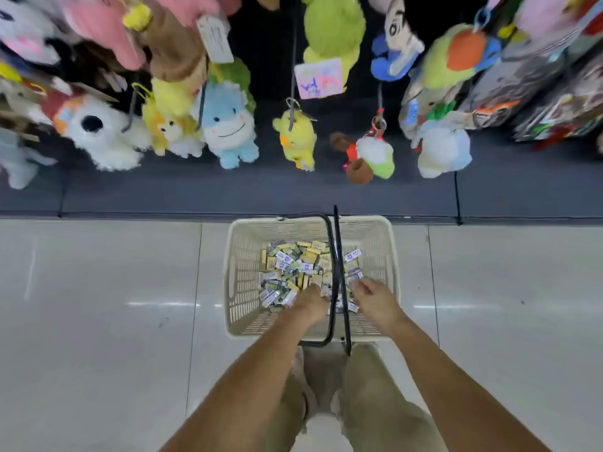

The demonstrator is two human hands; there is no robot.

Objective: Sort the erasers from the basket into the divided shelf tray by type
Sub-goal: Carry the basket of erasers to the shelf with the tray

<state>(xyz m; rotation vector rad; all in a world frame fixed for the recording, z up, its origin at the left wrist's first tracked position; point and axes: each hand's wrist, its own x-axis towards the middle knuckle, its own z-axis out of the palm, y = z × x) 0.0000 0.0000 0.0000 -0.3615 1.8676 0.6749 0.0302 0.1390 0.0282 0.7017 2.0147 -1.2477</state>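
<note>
Pale glossy floor tiles (98, 288) run up to a dark shelf base (228, 197), and above it hang rows of plush toys (228, 125) on hooks, some with paper tags. On the floor just in front of that base sits a cream plastic basket (243, 272) with slotted walls and two black wire handles (337, 275) standing up across its middle. Its bottom holds a loose heap of small wrapped erasers (293, 265), some with yellow wrappers, some white with blue print, some greenish, all mixed together.

A person stands over it, bare arms reaching down, khaki trousers (365, 386) visible below. The left hand (310, 305) is down in the heap on the near side, left of the handles, its fingers buried among the erasers so I cannot tell whether they grip one. The right hand (372, 298) hovers just right of the handles, over the near right part of the pile, fingers curled inward and close together; whether they pinch an eraser is too small to make out
</note>
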